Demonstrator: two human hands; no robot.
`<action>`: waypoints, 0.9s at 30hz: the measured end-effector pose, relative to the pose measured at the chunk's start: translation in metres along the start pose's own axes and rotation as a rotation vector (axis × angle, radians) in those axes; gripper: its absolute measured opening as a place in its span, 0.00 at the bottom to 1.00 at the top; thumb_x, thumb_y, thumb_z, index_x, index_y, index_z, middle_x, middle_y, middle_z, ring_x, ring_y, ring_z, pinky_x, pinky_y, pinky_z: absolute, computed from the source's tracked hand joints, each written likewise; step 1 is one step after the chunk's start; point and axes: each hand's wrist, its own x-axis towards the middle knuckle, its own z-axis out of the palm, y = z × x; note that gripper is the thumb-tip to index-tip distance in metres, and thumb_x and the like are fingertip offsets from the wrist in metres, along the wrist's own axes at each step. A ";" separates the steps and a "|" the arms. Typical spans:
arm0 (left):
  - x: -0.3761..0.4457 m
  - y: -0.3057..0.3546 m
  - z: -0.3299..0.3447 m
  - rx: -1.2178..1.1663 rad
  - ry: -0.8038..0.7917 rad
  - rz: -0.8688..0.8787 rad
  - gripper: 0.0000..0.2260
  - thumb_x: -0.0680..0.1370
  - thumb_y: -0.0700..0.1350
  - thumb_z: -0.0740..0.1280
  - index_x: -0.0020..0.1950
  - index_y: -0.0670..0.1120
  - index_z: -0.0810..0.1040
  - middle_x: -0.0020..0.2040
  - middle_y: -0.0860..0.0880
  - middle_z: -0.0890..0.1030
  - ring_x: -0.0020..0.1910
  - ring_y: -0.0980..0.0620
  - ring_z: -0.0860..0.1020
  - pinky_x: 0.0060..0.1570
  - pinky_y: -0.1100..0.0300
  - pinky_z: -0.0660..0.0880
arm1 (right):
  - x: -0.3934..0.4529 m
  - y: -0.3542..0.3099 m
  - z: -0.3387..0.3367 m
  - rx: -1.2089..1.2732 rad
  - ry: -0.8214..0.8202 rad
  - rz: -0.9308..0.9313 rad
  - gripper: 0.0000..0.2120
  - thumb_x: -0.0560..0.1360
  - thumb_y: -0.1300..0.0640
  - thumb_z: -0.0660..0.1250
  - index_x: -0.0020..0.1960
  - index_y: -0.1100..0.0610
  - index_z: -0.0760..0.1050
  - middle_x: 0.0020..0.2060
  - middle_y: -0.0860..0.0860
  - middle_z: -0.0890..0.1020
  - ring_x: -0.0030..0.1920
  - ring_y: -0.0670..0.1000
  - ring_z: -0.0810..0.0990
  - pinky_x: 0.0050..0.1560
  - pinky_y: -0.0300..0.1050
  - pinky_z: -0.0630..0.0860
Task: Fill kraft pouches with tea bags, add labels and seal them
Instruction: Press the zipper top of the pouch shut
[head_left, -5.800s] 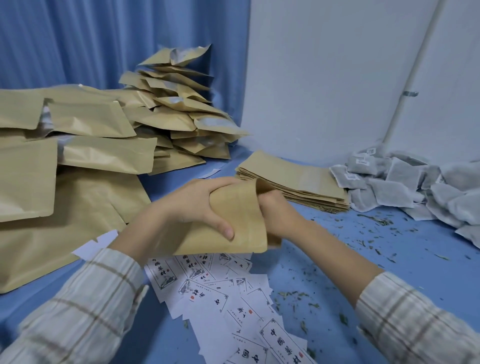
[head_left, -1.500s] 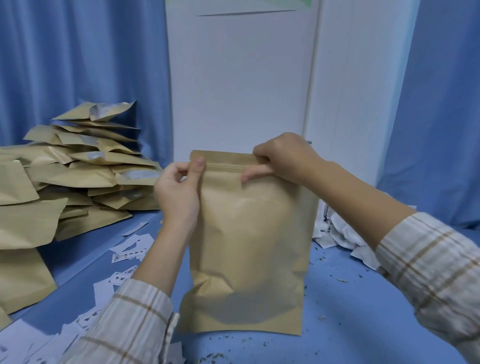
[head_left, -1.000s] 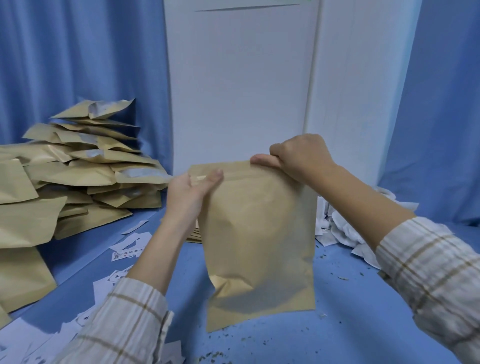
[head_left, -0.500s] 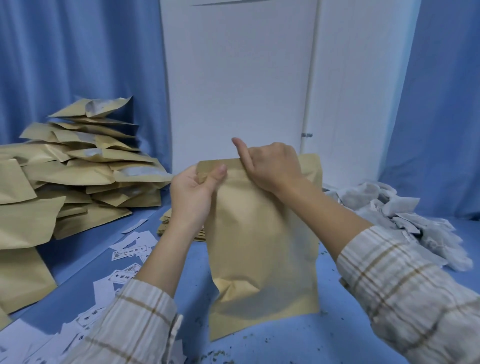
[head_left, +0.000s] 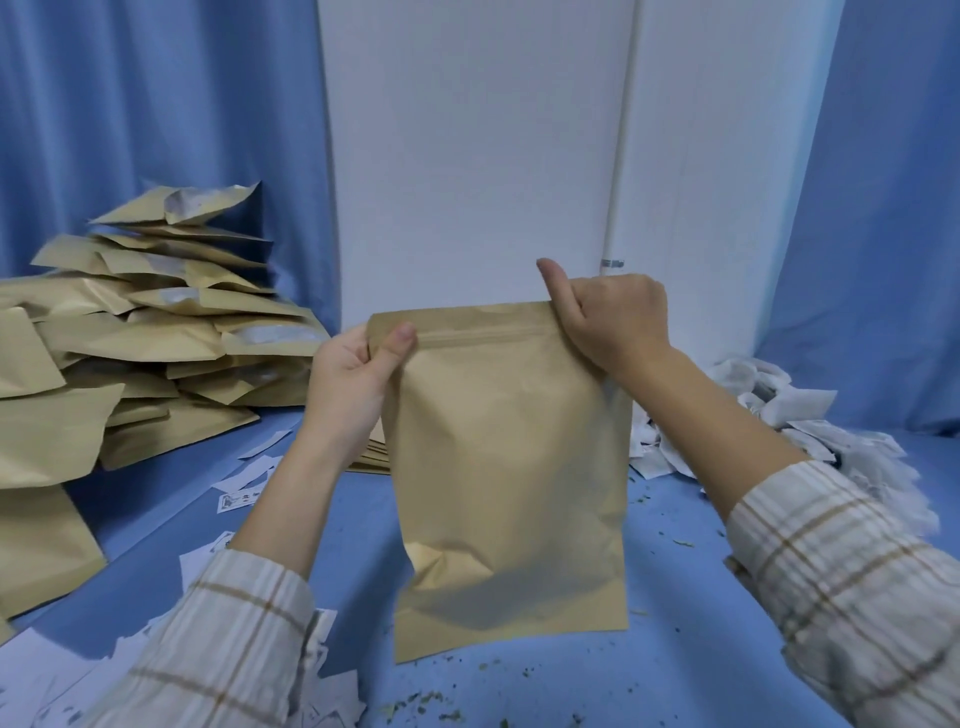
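Observation:
A bulging kraft pouch (head_left: 506, 467) stands upright on the blue table, held at its top strip by both hands. My left hand (head_left: 353, 384) pinches the top left corner, thumb on the zip line. At the top right corner my right hand (head_left: 608, 317) grips the strip, thumb pointing up. The zip strip between the hands lies flat. The pouch's contents are hidden. White tea bags (head_left: 810, 431) are heaped to the right behind my right forearm. Printed paper labels (head_left: 244, 499) lie scattered at lower left.
A tall pile of filled kraft pouches (head_left: 156, 332) takes up the left side. A flat stack of empty pouches (head_left: 371, 457) peeks out behind the held pouch. Loose tea crumbs dot the blue table (head_left: 675, 649). A white wall and blue curtains stand behind.
My right hand has slid along the top strip from near the left corner to the right corner. The pouch has stayed upright, and my left hand kept its pinch.

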 end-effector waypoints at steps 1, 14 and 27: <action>0.000 -0.001 -0.003 -0.006 -0.002 -0.001 0.07 0.77 0.44 0.65 0.41 0.47 0.80 0.33 0.56 0.83 0.32 0.60 0.79 0.33 0.68 0.74 | -0.001 0.003 0.003 0.143 -0.012 0.054 0.26 0.78 0.40 0.54 0.26 0.53 0.59 0.21 0.48 0.65 0.28 0.50 0.68 0.28 0.41 0.59; -0.055 -0.065 -0.034 0.011 -0.320 -0.564 0.19 0.69 0.51 0.71 0.56 0.44 0.78 0.52 0.47 0.83 0.53 0.46 0.81 0.48 0.54 0.80 | -0.119 0.048 0.059 1.455 -0.953 0.632 0.24 0.61 0.53 0.75 0.56 0.56 0.77 0.53 0.53 0.83 0.52 0.52 0.83 0.45 0.41 0.79; -0.046 -0.028 -0.078 -0.754 -0.095 -0.590 0.24 0.79 0.60 0.51 0.58 0.48 0.81 0.58 0.48 0.80 0.58 0.48 0.73 0.59 0.56 0.65 | -0.093 -0.038 0.056 1.908 -0.724 1.073 0.09 0.76 0.63 0.60 0.53 0.63 0.75 0.36 0.56 0.85 0.34 0.53 0.84 0.32 0.45 0.81</action>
